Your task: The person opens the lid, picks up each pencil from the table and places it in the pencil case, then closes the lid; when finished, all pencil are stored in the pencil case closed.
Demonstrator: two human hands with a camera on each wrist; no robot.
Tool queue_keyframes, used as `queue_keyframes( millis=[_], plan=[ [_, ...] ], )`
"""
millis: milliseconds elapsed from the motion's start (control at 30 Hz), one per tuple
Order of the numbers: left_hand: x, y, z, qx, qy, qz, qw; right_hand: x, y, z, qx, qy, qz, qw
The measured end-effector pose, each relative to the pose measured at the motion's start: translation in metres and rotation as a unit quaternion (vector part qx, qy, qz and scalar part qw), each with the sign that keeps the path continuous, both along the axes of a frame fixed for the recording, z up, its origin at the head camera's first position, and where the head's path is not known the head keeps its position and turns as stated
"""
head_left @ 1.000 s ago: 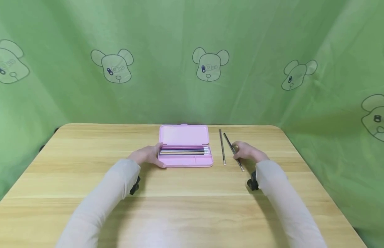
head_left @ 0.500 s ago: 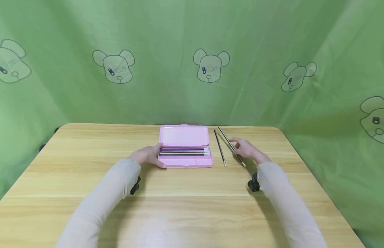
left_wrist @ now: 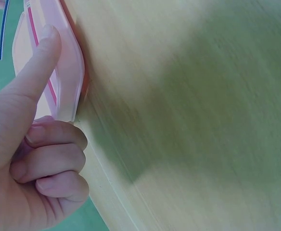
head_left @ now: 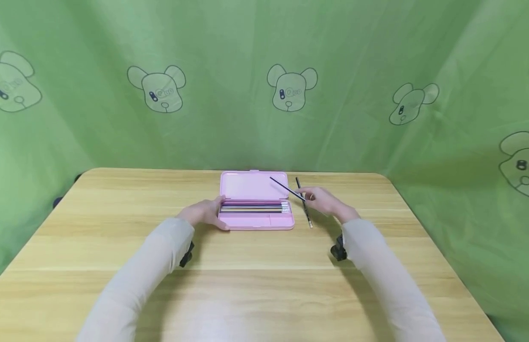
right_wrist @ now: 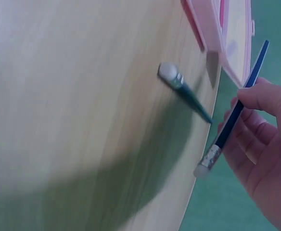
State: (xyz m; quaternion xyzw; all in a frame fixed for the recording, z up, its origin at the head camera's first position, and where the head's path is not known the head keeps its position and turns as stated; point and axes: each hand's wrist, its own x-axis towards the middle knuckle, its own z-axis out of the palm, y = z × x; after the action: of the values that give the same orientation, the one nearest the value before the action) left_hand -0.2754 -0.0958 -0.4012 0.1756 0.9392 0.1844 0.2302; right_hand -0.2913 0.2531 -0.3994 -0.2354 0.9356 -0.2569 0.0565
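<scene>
Right hand (head_left: 326,202) has lifted one pencil (head_left: 286,189) off the table toward the open pink case (head_left: 256,209), pinching it. Other pencil (head_left: 304,209) stays down. Left hand (head_left: 204,213) still steadies the case's end, forefinger straight, other fingers curled.

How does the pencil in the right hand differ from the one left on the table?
The held pencil is pinched by the right hand, lifted and angled over the pink case's open lid; the loose pencil lies flat on the table, untouched. Both are dark, slim and eraser-tipped.
</scene>
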Motion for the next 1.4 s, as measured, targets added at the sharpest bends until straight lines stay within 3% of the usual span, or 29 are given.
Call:
queue_keyframes(
  millis=[267, 433, 633, 1167, 1400],
  plan=[
    [-0.002, 0.0, 0.0, 0.009, 0.004, 0.001, 1.0, -0.002, -0.026, 0.003, 0.017, 0.015, 0.039, 0.999],
    [-0.002, -0.001, -0.003, 0.016, 0.003, 0.001, 0.9999, 0.001, -0.042, 0.001, 0.044, 0.005, 0.079, 0.996],
    [-0.002, -0.001, -0.003, 0.012, 0.012, 0.006, 0.9998, 0.002, -0.063, 0.002, 0.08, 0.024, 0.104, 0.991],
    [-0.001, -0.001, -0.002, 0.002, 0.013, 0.001, 0.9999, -0.007, -0.098, -0.01, 0.099, 0.045, 0.11, 0.988],
    [-0.002, -0.001, -0.002, 0.003, 0.004, 0.008, 1.0, -0.005, -0.103, -0.01, 0.112, 0.05, 0.087, 0.989]
  ],
)
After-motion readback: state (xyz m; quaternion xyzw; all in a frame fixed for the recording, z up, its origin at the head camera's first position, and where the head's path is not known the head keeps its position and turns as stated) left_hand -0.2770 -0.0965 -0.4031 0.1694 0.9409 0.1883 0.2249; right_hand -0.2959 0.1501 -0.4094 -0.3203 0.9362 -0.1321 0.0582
